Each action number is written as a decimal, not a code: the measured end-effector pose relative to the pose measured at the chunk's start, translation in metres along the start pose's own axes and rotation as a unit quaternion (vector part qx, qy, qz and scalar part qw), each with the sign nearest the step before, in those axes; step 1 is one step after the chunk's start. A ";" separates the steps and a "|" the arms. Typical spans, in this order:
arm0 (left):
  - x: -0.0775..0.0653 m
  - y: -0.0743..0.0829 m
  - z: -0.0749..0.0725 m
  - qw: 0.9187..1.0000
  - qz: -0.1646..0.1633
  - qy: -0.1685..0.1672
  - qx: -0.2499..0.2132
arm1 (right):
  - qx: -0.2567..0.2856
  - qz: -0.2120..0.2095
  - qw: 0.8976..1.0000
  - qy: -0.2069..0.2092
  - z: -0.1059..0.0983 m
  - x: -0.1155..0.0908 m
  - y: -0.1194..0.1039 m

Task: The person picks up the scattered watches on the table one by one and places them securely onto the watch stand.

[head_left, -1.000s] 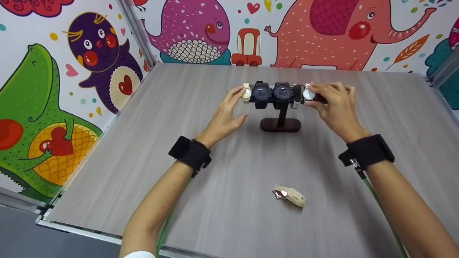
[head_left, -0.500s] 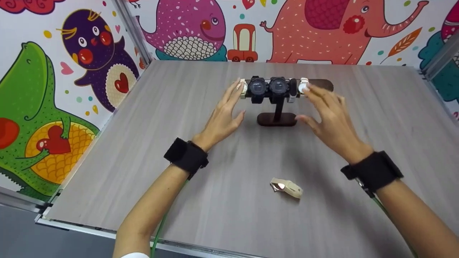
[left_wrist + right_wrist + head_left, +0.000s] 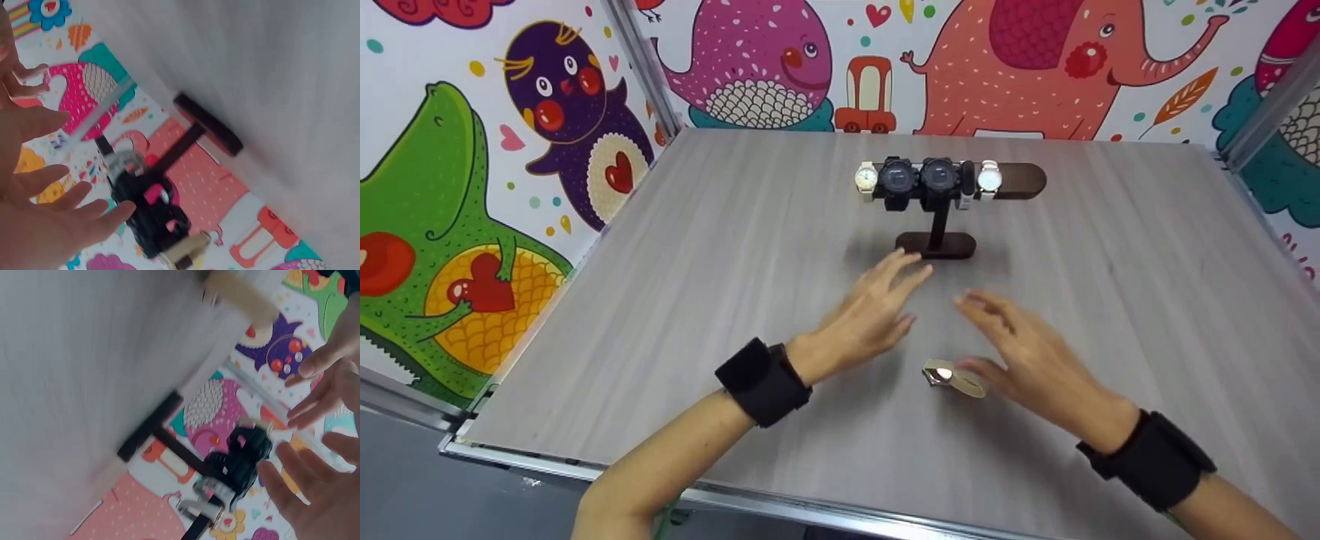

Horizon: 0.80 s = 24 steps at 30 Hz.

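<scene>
A cream-strapped watch [image 3: 940,375] with a shiny metal case lies on the table. My right hand [image 3: 1031,364] hovers beside it, fingers spread and holding nothing, its thumb overlapping the strap in the head view. Left of it, my left hand [image 3: 874,315] is in the air with its fingers extended, also holding nothing. Farther back stands a dark watch stand [image 3: 1024,181]. Its bar carries a cream watch [image 3: 866,178] at the left end, two black watches [image 3: 939,175], a dark band [image 3: 967,178] seen edge-on and a white-faced watch [image 3: 989,178].
The right part of the stand's bar is bare wood. Its dark oval base [image 3: 956,245] rests on the grey wood-grain table [image 3: 697,247]. Cartoon-printed panels [image 3: 765,67] rise along the back and left sides. A metal edge [image 3: 780,504] runs along the front.
Both hands have left the watches at the two ends of the stand and come back toward the front. My right hand released the white-faced watch and is now beside the watch on the table.
</scene>
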<state>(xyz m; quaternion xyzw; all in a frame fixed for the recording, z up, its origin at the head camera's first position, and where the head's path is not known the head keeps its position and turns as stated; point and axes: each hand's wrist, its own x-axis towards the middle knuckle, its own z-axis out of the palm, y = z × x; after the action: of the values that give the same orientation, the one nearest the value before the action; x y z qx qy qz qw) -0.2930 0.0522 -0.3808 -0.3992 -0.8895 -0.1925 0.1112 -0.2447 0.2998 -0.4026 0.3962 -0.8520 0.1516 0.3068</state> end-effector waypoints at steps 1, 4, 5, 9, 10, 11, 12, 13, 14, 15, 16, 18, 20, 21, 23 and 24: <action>-0.004 0.004 0.003 1.000 0.009 -0.003 0.009 | -0.006 -0.006 1.000 -0.011 0.001 -0.003 -0.004; -0.011 0.013 0.011 0.999 0.038 -0.010 0.037 | -0.026 -0.012 0.999 -0.031 0.002 -0.009 -0.011; -0.013 0.016 0.013 0.998 0.045 -0.018 0.044 | -0.028 -0.013 0.999 -0.032 0.003 -0.010 -0.013; -0.016 0.024 0.026 0.993 0.037 -0.086 0.066 | -0.019 -0.011 0.999 -0.039 0.012 -0.012 -0.018; -0.015 0.024 0.030 0.992 0.029 -0.107 0.067 | -0.009 -0.010 0.999 -0.044 0.015 -0.013 -0.019; -0.014 0.024 0.033 0.989 0.020 -0.127 0.066 | 0.000 -0.009 0.999 -0.048 0.019 -0.013 -0.019; -0.013 0.023 0.036 0.987 0.012 -0.144 0.064 | 0.006 -0.008 0.999 -0.053 0.022 -0.014 -0.020; -0.013 0.023 0.038 0.986 0.005 -0.157 0.059 | 0.012 -0.006 0.998 -0.056 0.025 -0.015 -0.021; -0.012 0.022 0.040 0.985 0.001 -0.166 0.056 | 0.016 -0.005 0.998 -0.059 0.028 -0.016 -0.022; -0.012 0.022 0.042 0.984 0.000 -0.173 0.050 | 0.017 -0.003 0.998 -0.059 0.030 -0.017 -0.023; -0.012 0.021 0.043 0.983 0.002 -0.177 0.046 | 0.015 0.000 0.998 -0.061 0.032 -0.017 -0.023; -0.012 0.020 0.045 0.983 0.007 -0.179 0.041 | 0.002 0.008 0.998 -0.061 0.034 -0.018 -0.025; -0.012 0.020 0.045 0.983 0.012 -0.178 0.040 | -0.010 0.020 0.998 -0.062 0.035 -0.017 -0.026; -0.012 0.021 0.044 0.983 0.013 -0.179 0.040 | -0.018 0.026 0.998 -0.063 0.035 -0.017 -0.027; -0.012 0.021 0.042 0.983 0.010 -0.180 0.037 | -0.041 0.034 0.996 -0.067 0.034 -0.014 -0.028; -0.012 0.021 0.041 0.983 0.008 -0.181 0.035 | -0.054 0.035 0.996 -0.068 0.034 -0.013 -0.028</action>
<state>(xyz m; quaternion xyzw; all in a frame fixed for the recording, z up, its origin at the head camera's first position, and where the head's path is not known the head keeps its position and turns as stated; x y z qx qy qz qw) -0.2712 0.0749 -0.4169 -0.4302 -0.8980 -0.0850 -0.0368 -0.2303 0.2718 -0.4364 0.3585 -0.8910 0.0890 0.2639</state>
